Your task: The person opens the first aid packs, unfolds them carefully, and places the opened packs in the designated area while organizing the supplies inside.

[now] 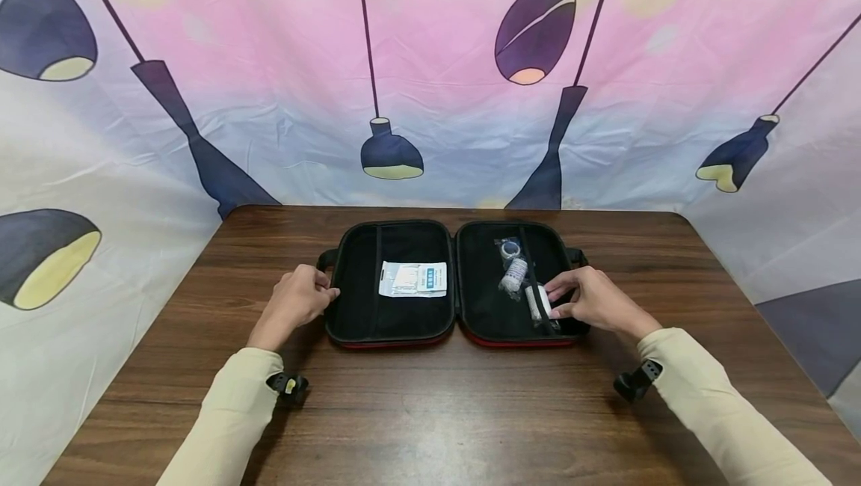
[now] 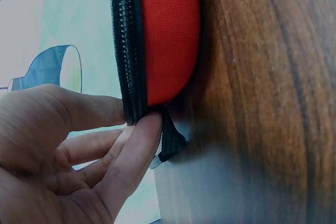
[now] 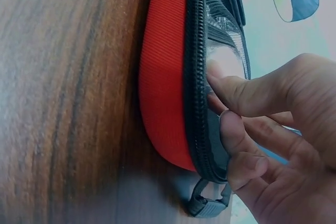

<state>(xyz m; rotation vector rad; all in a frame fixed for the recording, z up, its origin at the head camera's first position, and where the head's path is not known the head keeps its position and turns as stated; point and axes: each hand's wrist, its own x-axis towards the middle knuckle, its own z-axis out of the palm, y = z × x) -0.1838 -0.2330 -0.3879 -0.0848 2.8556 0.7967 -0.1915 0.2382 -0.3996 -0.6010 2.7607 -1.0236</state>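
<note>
A red zip case [image 1: 397,336] with a black lining lies unfolded on the wooden table. My left hand [image 1: 299,295] pinches the rim of its left half; in the left wrist view the thumb lies by the zipper [image 2: 130,51]. At the right half, my right hand [image 1: 592,299] grips a white, plastic-wrapped roll [image 1: 534,303] under the elastic strap [image 1: 531,269]. Fingers partly cover this roll, and its exact kind cannot be told. Beside it are a wrapped bandage roll [image 1: 514,275] and a small round roll [image 1: 510,249] in clear plastic.
A flat white packet [image 1: 412,279] with blue print lies in the case's left half, its left end by another strap [image 1: 378,247]. Carry handles [image 1: 576,256] stick out at the outer sides. The table [image 1: 430,411] stretches in front, and a printed cloth [image 1: 303,134] hangs behind.
</note>
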